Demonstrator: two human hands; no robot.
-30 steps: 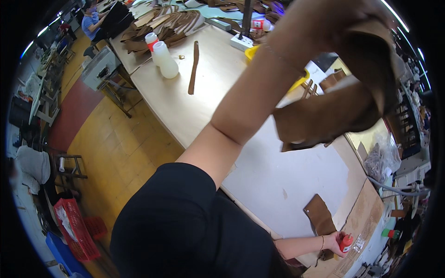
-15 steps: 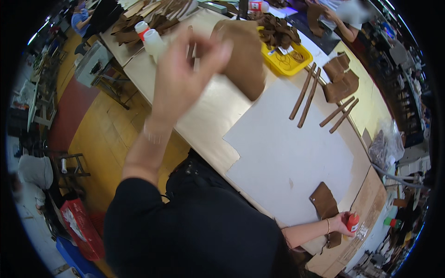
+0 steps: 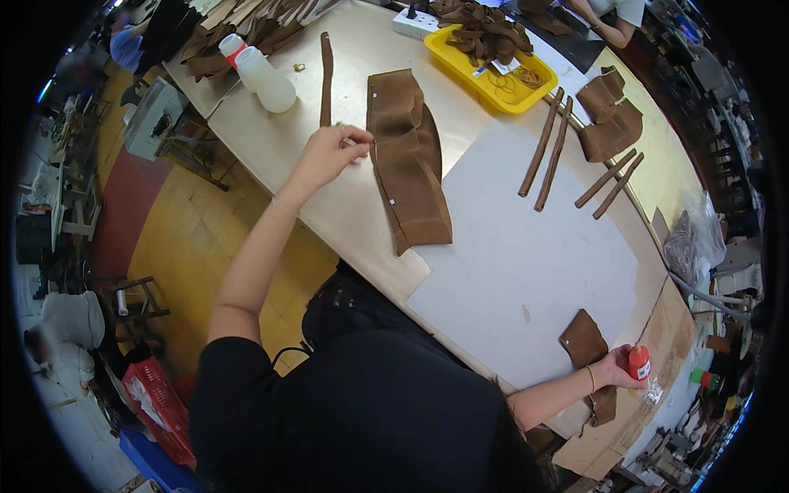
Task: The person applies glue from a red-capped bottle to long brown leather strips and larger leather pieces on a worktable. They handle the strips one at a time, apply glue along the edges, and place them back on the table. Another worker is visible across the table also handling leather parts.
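Observation:
My left hand (image 3: 329, 152) reaches far out over the table and pinches the left edge of a large folded brown leather piece (image 3: 411, 156), which lies flat on the wooden table (image 3: 345, 222). My right hand (image 3: 615, 370) rests at the near right corner, shut around a small red bottle (image 3: 639, 361). A small brown leather piece (image 3: 585, 338) lies just beside that hand, on the white sheet (image 3: 526, 263).
A yellow tray (image 3: 493, 78) of leather scraps stands at the back. Brown straps (image 3: 546, 152) and folded leather pieces (image 3: 610, 119) lie right of it. One long strap (image 3: 326, 78) and a white plastic bottle (image 3: 267, 78) sit at the far left. Another person's arm (image 3: 604, 16) works at the top.
My left hand swung the large leather piece from high on the right across to the left and laid it flat on the table. My right hand stayed put with the red bottle.

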